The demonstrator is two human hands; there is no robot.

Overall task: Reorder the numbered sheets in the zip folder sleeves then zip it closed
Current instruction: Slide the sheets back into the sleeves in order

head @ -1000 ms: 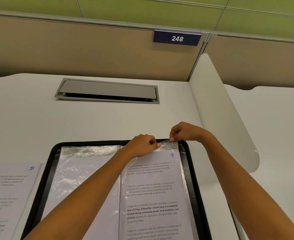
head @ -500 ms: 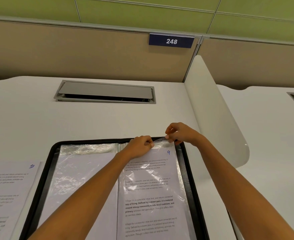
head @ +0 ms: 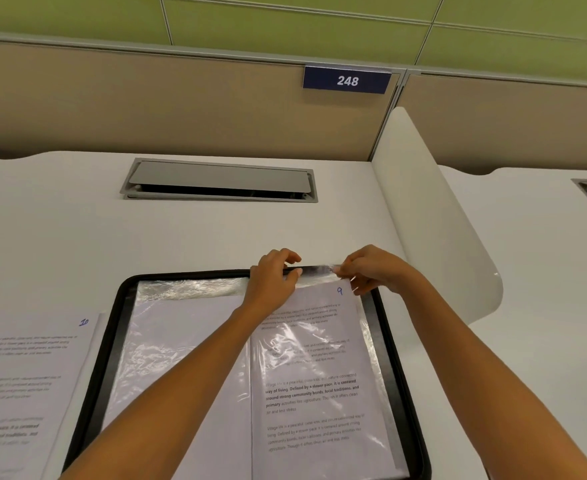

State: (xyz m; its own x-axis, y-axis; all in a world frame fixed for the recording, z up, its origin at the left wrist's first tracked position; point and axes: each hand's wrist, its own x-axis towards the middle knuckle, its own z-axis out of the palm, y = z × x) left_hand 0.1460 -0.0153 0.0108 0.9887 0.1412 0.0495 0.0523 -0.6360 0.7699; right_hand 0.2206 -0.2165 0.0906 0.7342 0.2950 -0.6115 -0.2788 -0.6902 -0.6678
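Your left hand [head: 273, 282] and right hand [head: 371, 271] each pinch the far edge of the clear sleeve [head: 318, 273], fingers curled tight on the plastic, with a short stretch of it held taut between them. The sheet marked 9 [head: 316, 375] lies in that sleeve, on the right side of the open zip folder [head: 112, 341]. The left sleeve [head: 181, 341] lies flat and crinkled beside it. The folder lies open on the white desk [head: 77, 237]. Just left of it on the desk is the sheet marked 10 [head: 25, 375]. Farther off sits a grey cable hatch [head: 219, 181], and a white divider [head: 434, 220] stands to the right.
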